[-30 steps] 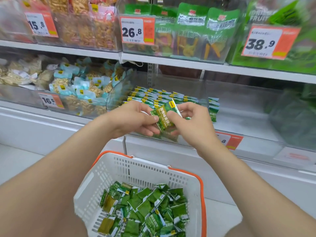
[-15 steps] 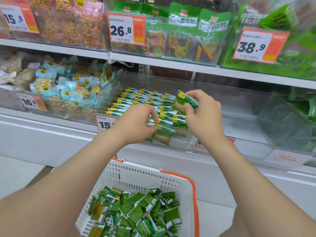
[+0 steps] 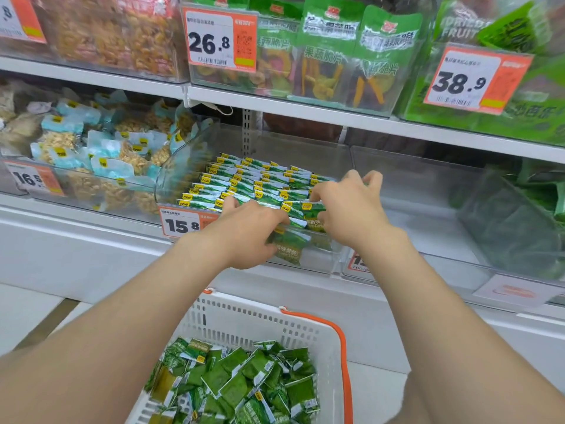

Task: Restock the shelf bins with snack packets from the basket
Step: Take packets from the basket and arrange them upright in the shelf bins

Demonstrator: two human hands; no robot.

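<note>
Both hands have moved forward into the clear bin (image 3: 189, 169): the right hand (image 3: 348, 209) pinches a green packet (image 3: 307, 208) into the front row (image 3: 287, 240), which the left hand (image 3: 250, 232) grips, seemingly to keep it upright; spare packets (image 3: 238, 384) lie in the basket (image 3: 244, 316).

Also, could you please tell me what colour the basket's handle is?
Orange handle on a white basket, clearest in the head view.

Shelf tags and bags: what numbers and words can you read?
"26.8": upper middle orange-and-white price tag
"38.9": upper right orange-and-white price tag
"15.8": lower middle orange-and-white price tag
"16.5": lower left orange-and-white price tag
"果蔬脆片": green plastic pouch
Tag small print: too blurred.
</note>
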